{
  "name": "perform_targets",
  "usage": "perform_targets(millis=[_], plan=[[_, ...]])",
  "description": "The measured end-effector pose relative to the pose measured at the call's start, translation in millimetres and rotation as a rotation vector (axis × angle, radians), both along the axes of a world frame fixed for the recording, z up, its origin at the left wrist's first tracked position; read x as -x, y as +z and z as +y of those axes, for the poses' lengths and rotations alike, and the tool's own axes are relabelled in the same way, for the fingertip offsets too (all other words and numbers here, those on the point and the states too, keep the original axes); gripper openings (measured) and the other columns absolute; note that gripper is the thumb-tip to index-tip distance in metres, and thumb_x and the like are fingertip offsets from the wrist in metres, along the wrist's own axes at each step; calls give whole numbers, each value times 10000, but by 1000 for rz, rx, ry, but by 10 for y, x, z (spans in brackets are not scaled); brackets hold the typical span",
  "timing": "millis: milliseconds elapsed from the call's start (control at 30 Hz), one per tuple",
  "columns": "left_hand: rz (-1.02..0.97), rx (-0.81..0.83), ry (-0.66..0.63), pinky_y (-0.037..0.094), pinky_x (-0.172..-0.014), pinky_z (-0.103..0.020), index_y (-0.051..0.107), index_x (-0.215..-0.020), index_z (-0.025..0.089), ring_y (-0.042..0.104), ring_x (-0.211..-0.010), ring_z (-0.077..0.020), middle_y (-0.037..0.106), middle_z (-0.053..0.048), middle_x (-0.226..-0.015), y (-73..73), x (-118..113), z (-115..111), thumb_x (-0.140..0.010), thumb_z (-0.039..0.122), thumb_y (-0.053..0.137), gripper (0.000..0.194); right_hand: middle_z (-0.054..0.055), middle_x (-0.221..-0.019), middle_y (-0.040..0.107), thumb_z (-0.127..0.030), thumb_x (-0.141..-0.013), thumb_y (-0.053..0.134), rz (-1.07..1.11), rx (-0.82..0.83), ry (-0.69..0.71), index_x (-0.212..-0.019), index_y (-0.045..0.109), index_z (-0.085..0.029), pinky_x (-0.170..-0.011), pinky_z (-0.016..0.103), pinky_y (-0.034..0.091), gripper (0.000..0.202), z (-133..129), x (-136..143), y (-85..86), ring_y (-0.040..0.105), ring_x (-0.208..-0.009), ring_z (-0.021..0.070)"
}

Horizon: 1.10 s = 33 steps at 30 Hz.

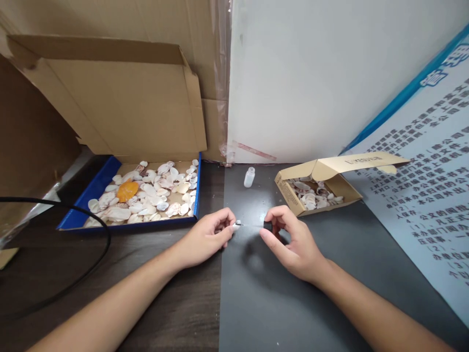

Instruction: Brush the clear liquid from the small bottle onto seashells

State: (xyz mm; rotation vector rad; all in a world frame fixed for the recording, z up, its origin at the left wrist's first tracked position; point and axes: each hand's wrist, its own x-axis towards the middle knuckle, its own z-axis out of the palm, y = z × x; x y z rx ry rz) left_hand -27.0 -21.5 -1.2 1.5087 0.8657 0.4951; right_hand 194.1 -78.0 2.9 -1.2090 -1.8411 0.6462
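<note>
Between the fingertips of my left hand [216, 229] is a small white shell [237, 224], mostly covered by the fingers. My right hand [291, 237] pinches the black cap [268, 226] of a thin brush applicator, whose slim stem points left and whose dark tip meets the shell. Behind the hands a small whitish bottle [249, 177] stands upright without a cap. Left of my left hand lies an open blue-edged box [197, 195] full of shells, among them an orange shell [127, 191].
A smaller tan carton [293, 198] with its lid up holds more shells at the right. A dark grey mat [256, 313] covers the right part of the wooden table [183, 313]. A black cable [108, 239] loops at the left. Cardboard [128, 102] and a white panel [311, 73] stand behind.
</note>
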Motion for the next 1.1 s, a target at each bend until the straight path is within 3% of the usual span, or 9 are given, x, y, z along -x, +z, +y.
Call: perform_targets(millis=[1100], plan=[[33,-82,-31,380,-592,-238,469,-832,193,467,-620,-102,486,46,-717,2,11,-10,-921,355,521,192,-41,-696,520,-243,-954,540,-32,6,28,-1008,535,-229,-570,226,452,55,2,2,46,529,-593,122]])
